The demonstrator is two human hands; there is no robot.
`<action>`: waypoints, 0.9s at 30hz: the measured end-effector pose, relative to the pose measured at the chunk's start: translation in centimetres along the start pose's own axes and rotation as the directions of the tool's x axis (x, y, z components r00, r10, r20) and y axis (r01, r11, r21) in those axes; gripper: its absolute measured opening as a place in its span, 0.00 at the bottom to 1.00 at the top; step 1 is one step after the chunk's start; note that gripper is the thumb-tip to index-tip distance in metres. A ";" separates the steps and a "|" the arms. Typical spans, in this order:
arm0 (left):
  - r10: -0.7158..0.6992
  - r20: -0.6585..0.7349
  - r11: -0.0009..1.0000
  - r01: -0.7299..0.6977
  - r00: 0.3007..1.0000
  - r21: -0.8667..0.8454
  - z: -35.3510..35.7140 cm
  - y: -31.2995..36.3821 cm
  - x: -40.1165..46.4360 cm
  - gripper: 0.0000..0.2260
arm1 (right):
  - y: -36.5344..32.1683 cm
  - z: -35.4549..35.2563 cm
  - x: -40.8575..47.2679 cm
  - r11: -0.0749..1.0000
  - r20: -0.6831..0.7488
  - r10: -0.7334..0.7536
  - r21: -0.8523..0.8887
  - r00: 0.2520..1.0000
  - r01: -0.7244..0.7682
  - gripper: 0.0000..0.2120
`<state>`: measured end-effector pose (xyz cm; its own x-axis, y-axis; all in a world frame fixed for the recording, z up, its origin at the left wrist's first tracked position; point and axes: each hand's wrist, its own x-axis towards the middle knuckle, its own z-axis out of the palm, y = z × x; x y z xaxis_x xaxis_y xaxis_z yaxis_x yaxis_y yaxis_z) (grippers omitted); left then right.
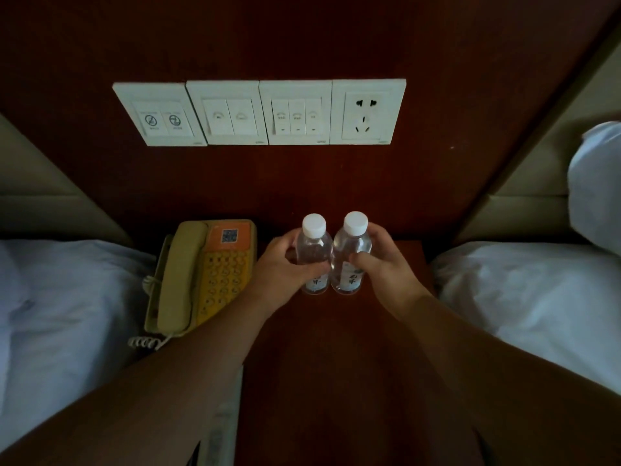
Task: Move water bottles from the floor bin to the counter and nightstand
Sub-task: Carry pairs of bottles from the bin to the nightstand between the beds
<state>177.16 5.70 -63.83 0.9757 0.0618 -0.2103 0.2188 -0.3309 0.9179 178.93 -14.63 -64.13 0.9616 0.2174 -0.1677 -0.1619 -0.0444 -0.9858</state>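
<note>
Two clear water bottles with white caps stand upright and side by side on the dark wooden nightstand (336, 348). My left hand (282, 267) is wrapped around the left bottle (314, 250). My right hand (383, 264) grips the right bottle (353, 247). The bottles touch or nearly touch each other. Their bases appear to rest on the nightstand top. The floor bin is out of view.
A beige and orange telephone (201, 277) lies on the nightstand's left side, its coiled cord hanging forward. A row of white switches and a socket (262, 112) sits on the wooden wall panel. White bedding (60, 314) flanks the left, another bed (524, 297) the right.
</note>
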 end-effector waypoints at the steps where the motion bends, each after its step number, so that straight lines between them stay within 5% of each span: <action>1: 0.004 0.007 1.000 -0.004 1.000 0.020 0.0 -0.1 -0.2 0.36 | 0.0 0.0 -0.1 1.000 -0.014 -0.002 0.002 1.000 0.002 0.25; 7: 0.000 0.061 0.999 -0.003 0.998 0.044 -0.3 0.1 -0.3 0.37 | 0.4 0.4 -0.6 0.999 -0.016 0.044 -0.012 0.999 -0.044 0.28; 14: -0.017 0.073 0.999 0.015 0.997 0.035 -0.3 1.1 -1.5 0.55 | -1.3 0.9 -2.1 0.996 -0.108 0.081 -0.028 0.991 -0.084 0.36; 20: -0.163 -0.082 0.975 0.148 0.983 -0.163 -1.7 6.1 -4.1 0.33 | -7.8 2.5 -5.0 0.980 -0.582 0.152 -0.015 0.799 -0.197 0.11; 24: -0.331 -0.088 0.897 0.284 0.940 -0.340 -3.7 11.9 -7.2 0.08 | -13.8 3.7 -6.9 0.933 -0.498 0.345 0.087 0.796 -0.350 0.12; 27: -0.297 -0.090 0.902 0.248 0.951 -0.352 -5.8 16.2 -9.7 0.12 | -19.0 5.9 -8.9 0.919 -0.428 0.376 0.060 0.822 -0.389 0.14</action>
<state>171.30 5.20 -44.92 0.8639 0.2415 -0.4420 0.4441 0.0486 0.8947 172.18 -9.94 -43.93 0.8245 -0.2548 -0.5053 -0.5364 -0.0675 -0.8412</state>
